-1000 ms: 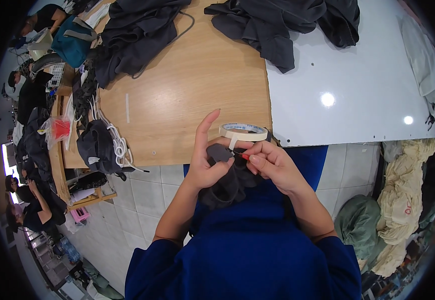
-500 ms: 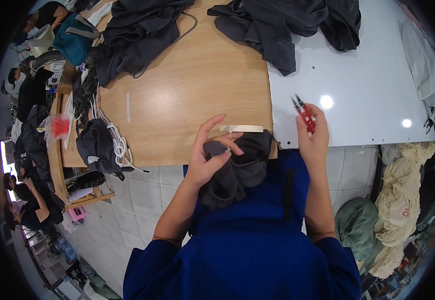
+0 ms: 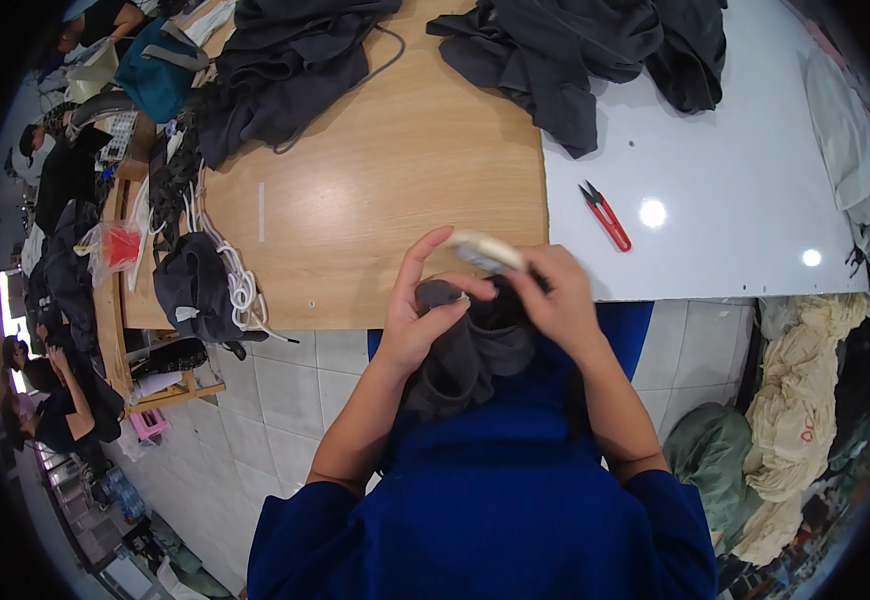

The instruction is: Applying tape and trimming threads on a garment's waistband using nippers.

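Note:
My left hand (image 3: 417, 318) pinches a dark grey garment (image 3: 455, 365) that hangs over the table's front edge against my blue clothing. A small white bit shows at its fingertips; I cannot make out what it is. Just to the right, my right hand (image 3: 557, 300) grips a roll of cream tape (image 3: 490, 250), tilted up off the table and blurred by motion. Red thread snips (image 3: 608, 217) lie on the white tabletop beyond that hand, black blades pointing away.
Dark grey garments (image 3: 555, 60) are heaped along the far side, across the wooden (image 3: 405, 160) and white tabletops (image 3: 695, 160). A bundle of white cord (image 3: 242, 300) lies at left. Cream fabric sacks (image 3: 795, 420) stand on the right; people work far left.
My right hand has put the red snips down on the white tabletop, moved left and taken hold of the tape roll, lifting it. My left hand still pinches the garment.

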Available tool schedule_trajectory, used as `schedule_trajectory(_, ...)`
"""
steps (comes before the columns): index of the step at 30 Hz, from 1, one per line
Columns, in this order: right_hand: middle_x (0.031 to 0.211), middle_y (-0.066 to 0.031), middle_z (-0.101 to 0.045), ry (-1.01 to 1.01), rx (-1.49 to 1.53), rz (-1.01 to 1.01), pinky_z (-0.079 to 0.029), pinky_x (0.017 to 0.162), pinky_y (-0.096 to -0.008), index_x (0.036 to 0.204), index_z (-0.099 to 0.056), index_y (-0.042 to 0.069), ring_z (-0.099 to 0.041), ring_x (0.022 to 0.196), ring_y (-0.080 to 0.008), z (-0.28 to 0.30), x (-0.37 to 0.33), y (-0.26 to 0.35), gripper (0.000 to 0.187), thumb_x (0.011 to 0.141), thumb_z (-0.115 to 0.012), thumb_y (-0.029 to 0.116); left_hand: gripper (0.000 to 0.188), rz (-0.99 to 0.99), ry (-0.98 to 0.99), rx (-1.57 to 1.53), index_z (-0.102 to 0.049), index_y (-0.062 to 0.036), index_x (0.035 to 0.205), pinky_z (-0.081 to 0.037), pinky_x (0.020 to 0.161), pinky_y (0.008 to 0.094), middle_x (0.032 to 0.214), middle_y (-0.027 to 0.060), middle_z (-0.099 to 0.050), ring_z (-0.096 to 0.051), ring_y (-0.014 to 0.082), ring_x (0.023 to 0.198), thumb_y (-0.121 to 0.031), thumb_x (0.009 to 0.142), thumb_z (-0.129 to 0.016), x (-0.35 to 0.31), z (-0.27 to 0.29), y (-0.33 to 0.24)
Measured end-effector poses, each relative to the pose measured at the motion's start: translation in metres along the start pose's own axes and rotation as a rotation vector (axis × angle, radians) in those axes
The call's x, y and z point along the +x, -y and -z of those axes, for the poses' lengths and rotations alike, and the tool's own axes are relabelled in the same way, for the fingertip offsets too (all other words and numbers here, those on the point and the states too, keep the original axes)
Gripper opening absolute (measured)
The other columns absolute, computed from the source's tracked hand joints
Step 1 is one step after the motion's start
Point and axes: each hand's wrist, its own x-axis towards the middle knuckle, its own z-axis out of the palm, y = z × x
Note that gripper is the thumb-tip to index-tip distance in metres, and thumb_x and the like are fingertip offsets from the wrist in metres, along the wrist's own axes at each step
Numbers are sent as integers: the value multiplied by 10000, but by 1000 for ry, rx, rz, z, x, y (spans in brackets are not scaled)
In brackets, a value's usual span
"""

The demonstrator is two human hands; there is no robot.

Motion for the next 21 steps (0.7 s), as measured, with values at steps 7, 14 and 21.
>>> schedule_trajectory(7, 875, 24, -589, -703, 475, -420, -361, 687, -183, 1155, -587, 21, -468, 749, -30, 82, -6, -56, 313, 911, -551, 214, 670, 104, -123, -32, -217, -127, 1380, -419, 745, 237, 869, 66, -551, -528, 105, 755, 7, 825, -569, -4, 3, -3)
schedule_trajectory(14, 1096, -40, -561, -754, 259, -582, -410, 774, -241, 1332, -424, 24, -498, 871, -89, 163, -45, -155, 488, 909, -545, 234, 785, 70, 42, 170, -65, -152, 1404, -425, 830, 268, 1073, 86, -499, -497, 112, 950, -64, 845, -610, -7, 4, 10)
schedule_trajectory(21, 1291, -171, -383, -875, -352, -352, -444, 855, -360, 1362, -383, 59, -486, 1048, -244, 124, -26, -135, 519, 900, -559, 217, 965, 197, -41, 107, -17, -166, 1461, -375, 929, 278, 1183, 51, -465, -481, 150, 1061, -78, 775, -689, -25, 26, -37)
